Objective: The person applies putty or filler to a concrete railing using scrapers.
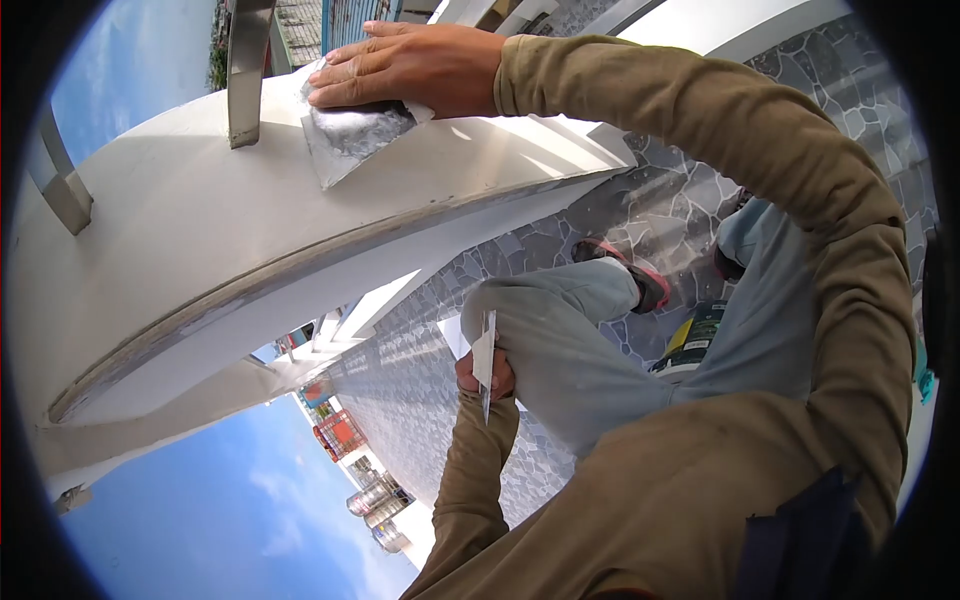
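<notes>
My right hand [405, 68] reaches out at the top, its fingers laid over a broad, shiny metal putty blade [358, 138]. White smears cover the blade's edges, and it rests against the curved white wall [230, 190]. The thumb of that hand is mostly hidden. Lower down, by my bent knee, my left hand [486, 374] is closed around a second thin flat blade [486, 350]. That one is seen nearly edge-on with whitish material on its face; its grip is hidden by the fingers.
Metal posts [248, 80] rise from the wall's top. A tub with a green and yellow label [697, 335] stands between my legs on the stone-patterned floor [420, 370]. Steel tanks [378, 500] and a red-orange structure [340, 432] show in the distance.
</notes>
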{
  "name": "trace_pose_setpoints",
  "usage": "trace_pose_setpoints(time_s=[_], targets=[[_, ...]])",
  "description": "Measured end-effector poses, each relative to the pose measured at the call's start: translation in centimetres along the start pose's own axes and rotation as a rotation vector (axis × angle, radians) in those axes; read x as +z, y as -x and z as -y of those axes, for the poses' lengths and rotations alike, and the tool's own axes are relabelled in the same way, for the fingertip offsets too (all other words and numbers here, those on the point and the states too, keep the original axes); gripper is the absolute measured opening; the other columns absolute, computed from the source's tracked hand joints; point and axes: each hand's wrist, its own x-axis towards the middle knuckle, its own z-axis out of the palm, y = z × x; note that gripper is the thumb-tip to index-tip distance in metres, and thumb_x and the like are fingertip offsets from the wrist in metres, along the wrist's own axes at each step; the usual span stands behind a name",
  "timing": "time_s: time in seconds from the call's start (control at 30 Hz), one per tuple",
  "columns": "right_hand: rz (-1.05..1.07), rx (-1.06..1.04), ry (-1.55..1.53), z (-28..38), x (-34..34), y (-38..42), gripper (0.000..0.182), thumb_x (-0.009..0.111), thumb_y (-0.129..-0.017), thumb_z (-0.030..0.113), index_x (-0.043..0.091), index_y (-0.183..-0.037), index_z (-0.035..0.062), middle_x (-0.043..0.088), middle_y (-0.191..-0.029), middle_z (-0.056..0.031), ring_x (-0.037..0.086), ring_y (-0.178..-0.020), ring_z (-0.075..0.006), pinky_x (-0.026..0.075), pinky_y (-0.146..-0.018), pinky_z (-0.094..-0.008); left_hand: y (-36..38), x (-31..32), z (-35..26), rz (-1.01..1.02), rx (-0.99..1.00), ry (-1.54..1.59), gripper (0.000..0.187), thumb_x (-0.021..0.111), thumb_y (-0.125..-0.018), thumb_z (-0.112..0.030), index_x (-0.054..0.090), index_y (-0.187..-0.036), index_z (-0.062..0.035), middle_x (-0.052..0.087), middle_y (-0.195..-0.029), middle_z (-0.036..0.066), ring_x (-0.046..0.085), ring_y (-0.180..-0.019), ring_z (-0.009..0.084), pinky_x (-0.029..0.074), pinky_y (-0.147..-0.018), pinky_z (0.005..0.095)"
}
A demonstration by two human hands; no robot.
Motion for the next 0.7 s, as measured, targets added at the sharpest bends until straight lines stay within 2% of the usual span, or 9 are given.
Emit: trace_pose_setpoints(time_s=[0.17,0.27,0.33,0.37,0.47,0.53,0.57,0.63,0.7], targets=[[-0.109,-0.050,-0.097,1.9,0.3,-2.4,0.058,0.054,-0.082,0.004,0.038,-0.135,0.0212,0.038,-0.140,-0.0019,0.036,-0.129,-0.0207,0.026,-0.110,-0.0431,0.6,-0.3,0.0,0.003,0.065,-0.072,0.044,0.029,-0.090,-0.017,0.031,-0.127,0.0058,0.051,-0.063,0.019,0.047,-0.038,0.0202,0.036,-0.026,0.0250],[0.038,0.030,-0.157,3.8,0.2,-1.3,0.087,0.063,-0.063,-0.014,0.032,-0.138,0.0170,0.037,-0.140,-0.0065,0.037,-0.127,-0.0249,0.032,-0.109,-0.0315,0.9,-0.5,-0.2,-0.145,0.006,-0.152,0.030,0.044,-0.087,-0.030,0.047,-0.076,-0.0022,0.046,-0.057,0.010,0.043,-0.040,0.0171,0.033,-0.031,0.0269],[0.135,0.045,-0.144,4.4,-1.1,0.5,0.078,0.062,-0.066,-0.011,0.037,-0.135,0.0146,0.043,-0.135,-0.0083,0.042,-0.123,-0.0271,0.037,-0.106,-0.0331,0.7,-0.2,-0.3,-0.096,0.018,-0.244,0.031,0.044,-0.087,-0.030,0.049,-0.079,-0.0011,0.048,-0.058,0.010,0.045,-0.042,0.0173,0.035,-0.034,0.0271],[0.161,0.020,-0.129,4.6,-2.3,1.0,0.078,0.062,-0.066,-0.011,0.037,-0.135,0.0146,0.043,-0.135,-0.0083,0.042,-0.123,-0.0271,0.037,-0.106,-0.0331,0.2,0.2,0.1,-0.112,0.101,-0.183,0.040,0.038,-0.088,-0.011,0.037,-0.124,0.0044,0.049,-0.061,0.012,0.045,-0.040,0.0158,0.031,-0.028,0.0247],[0.357,-0.023,-0.066,6.4,-6.8,2.3,0.063,0.058,-0.075,-0.006,0.042,-0.133,0.0133,0.049,-0.129,-0.0095,0.049,-0.118,-0.0254,0.041,-0.101,-0.0325,-0.2,1.0,0.7,-0.384,0.150,-0.266,0.034,0.041,-0.088,-0.013,0.049,-0.114,0.0066,0.058,-0.074,0.014,0.058,-0.059,0.0200,0.049,-0.051,0.0272],[0.192,0.283,-0.464,9.2,-11.0,3.4,0.037,0.050,-0.081,-0.005,0.058,-0.115,0.0057,0.060,-0.115,-0.0113,0.058,-0.106,-0.0225,0.048,-0.089,-0.0299,-0.4,3.4,2.0,-0.484,0.213,-0.264,0.034,0.041,-0.088,-0.014,0.053,-0.112,0.0077,0.062,-0.096,0.017,0.063,-0.083,0.0234,0.052,-0.077,0.0312],[0.118,0.486,-0.802,9.5,-12.0,4.8,0.029,0.051,-0.083,-0.002,0.059,-0.110,0.0029,0.063,-0.106,-0.0099,0.060,-0.097,-0.0191,0.048,-0.084,-0.0284,0.2,1.6,1.7,-0.258,0.168,-0.248,0.037,0.041,-0.088,-0.014,0.050,-0.116,0.0084,0.059,-0.111,0.018,0.059,-0.100,0.0255,0.046,-0.090,0.0349],[-0.091,0.889,-1.200,12.0,-13.8,6.4,0.015,0.053,-0.086,0.000,0.060,-0.098,-0.0024,0.062,-0.086,-0.0043,0.056,-0.081,-0.0095,0.047,-0.074,-0.0247,0.0,4.3,3.3,-0.298,0.279,-0.306,0.039,0.043,-0.089,-0.014,0.046,-0.120,0.0078,0.058,-0.113,0.018,0.058,-0.103,0.0271,0.047,-0.089,0.0354],[-0.012,0.874,-1.085,15.0,-15.2,7.6,0.015,0.052,-0.086,-0.001,0.060,-0.099,-0.0021,0.063,-0.087,-0.0046,0.056,-0.082,-0.0094,0.047,-0.074,-0.0246,0.2,7.4,4.6,-0.207,0.310,-0.254,0.038,0.041,-0.091,-0.013,0.043,-0.122,0.0078,0.056,-0.115,0.019,0.058,-0.103,0.0275,0.047,-0.090,0.0372]])
